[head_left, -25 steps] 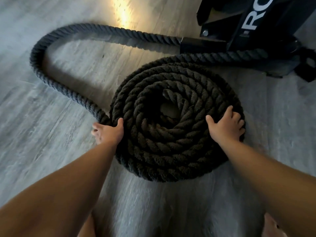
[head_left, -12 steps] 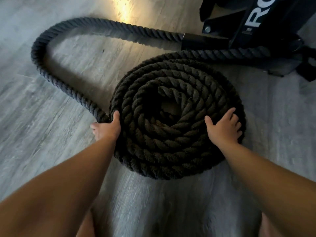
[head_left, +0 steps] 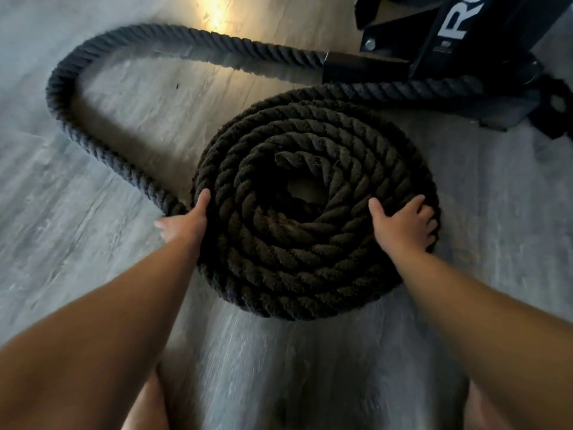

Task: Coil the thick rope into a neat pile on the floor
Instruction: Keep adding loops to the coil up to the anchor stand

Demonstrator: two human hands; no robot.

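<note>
A thick dark twisted rope [head_left: 310, 243] lies on the grey wood floor as a flat spiral coil of several turns, with a small gap at its centre. Its loose tail [head_left: 71, 119] leaves the coil's left side, loops far left and runs back to a black sleeved end [head_left: 366, 65] at top right. My left hand [head_left: 186, 223] presses against the coil's left outer edge where the tail joins, thumb on top of the rope. My right hand [head_left: 406, 223] lies flat on the coil's right side, fingers spread over the outer turns.
A black metal frame base [head_left: 483, 41] with white lettering stands at the top right; another stretch of rope [head_left: 418, 88] runs along its foot. A black strap [head_left: 555, 110] lies at the right edge. My knees show at the bottom edge. Bright light reflects off the floor [head_left: 217, 13].
The coil and both hands have shifted slightly; my left thumb has slid up along the coil's left edge. My right hand stays flat on the right side.
</note>
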